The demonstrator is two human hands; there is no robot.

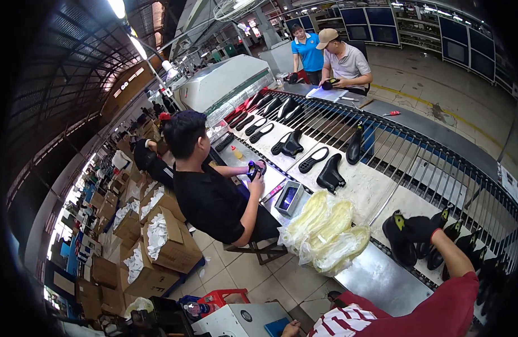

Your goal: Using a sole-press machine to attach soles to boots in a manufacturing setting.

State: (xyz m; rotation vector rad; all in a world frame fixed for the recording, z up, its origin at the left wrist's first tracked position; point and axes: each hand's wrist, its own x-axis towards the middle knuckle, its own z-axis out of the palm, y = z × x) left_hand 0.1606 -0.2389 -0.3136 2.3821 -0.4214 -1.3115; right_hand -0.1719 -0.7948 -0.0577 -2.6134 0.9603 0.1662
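Observation:
My right hand (pixel 420 230), in a black glove, reaches across the conveyor at the right. Its fingers are closed at the top of a black boot (pixel 398 242) with a yellow-green patch. Beside that boot stand several more black boots (pixel 452 231) in a row, partly behind my arm. My bare left hand (pixel 292 328) is low at the lower edge, next to a blue flat thing (pixel 277 326) on a light grey cabinet (pixel 242 318). Its fingers look curled, and what they hold, if anything, cannot be made out.
Across the bench, a person in black (pixel 205 191) handles a shoe. Clear bags with yellowish contents (pixel 326 227) lie by a grey box (pixel 289 197). Black soles (pixel 314 160) and boots (pixel 331 173) lie on the roller conveyor (pixel 438 163). Two people stand beyond. Cartons (pixel 172 241) line the left.

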